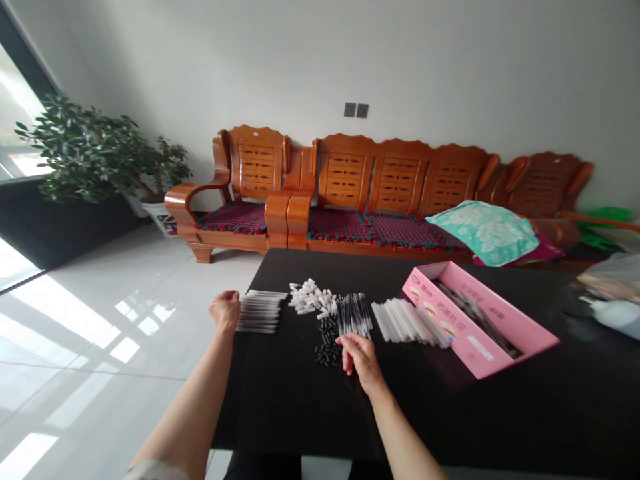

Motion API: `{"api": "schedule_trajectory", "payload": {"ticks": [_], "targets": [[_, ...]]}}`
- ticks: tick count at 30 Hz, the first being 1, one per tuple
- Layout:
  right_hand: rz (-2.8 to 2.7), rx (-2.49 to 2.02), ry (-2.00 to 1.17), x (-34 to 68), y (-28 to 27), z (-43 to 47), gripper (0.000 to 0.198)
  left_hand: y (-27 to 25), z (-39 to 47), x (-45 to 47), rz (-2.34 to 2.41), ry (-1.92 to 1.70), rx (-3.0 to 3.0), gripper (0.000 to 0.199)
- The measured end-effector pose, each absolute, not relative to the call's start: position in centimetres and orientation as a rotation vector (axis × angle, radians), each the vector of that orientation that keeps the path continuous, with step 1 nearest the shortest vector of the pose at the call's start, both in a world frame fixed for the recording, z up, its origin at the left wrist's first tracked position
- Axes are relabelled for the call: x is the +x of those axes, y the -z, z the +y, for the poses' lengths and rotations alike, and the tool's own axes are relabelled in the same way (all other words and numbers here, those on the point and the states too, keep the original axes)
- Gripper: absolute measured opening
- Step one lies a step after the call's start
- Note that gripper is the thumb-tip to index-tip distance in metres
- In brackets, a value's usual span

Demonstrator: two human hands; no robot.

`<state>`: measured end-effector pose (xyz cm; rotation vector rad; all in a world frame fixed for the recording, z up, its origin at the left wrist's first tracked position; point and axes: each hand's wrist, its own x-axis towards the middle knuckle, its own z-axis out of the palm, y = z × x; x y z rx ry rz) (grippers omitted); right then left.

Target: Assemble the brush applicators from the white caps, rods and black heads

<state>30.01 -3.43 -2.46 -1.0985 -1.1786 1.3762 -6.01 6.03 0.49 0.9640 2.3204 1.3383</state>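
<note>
A single view, taken from the person's head, looks forward and downward across the glossy black rectangular surface (450,413), whose near edge runs along the bottom of the frame. Both bare forearms rise from 6 o'clock, so the camera sits just behind and above them, close to the left hand (225,310) and right hand (361,357). Beyond the surface, at 12 o'clock, the view faces the carved orange-brown wooden sofa (395,180) against the pale wall. At 9 o'clock lies the shiny white tiled floor (100,320); at 10 o'clock, well apart, stands the leafy green potted plant (90,150). The wide lens bends the edges.
</note>
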Motion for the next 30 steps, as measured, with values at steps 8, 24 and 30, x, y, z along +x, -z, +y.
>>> {"api": "schedule_trajectory", "payload": {"ticks": [8, 24, 30], "targets": [[-1.159, -1.544, -0.879, 34.6, 2.3, -1.3, 0.027, 0.0, 3.3, -2.6, 2.35, -1.355, 1.283, 0.034], [-1.612, -2.273, -0.412, 37.7, 0.3, 2.0, 0.011, 4.5, -1.2, 8.6, 1.763, -1.238, 1.739, 0.026], [-1.023, -1.6, -1.022, 36.3, 1.8, 0.3, 0.017, 3.5, -1.1, 9.3, 1.769, -1.236, 1.755, 0.02]]}}
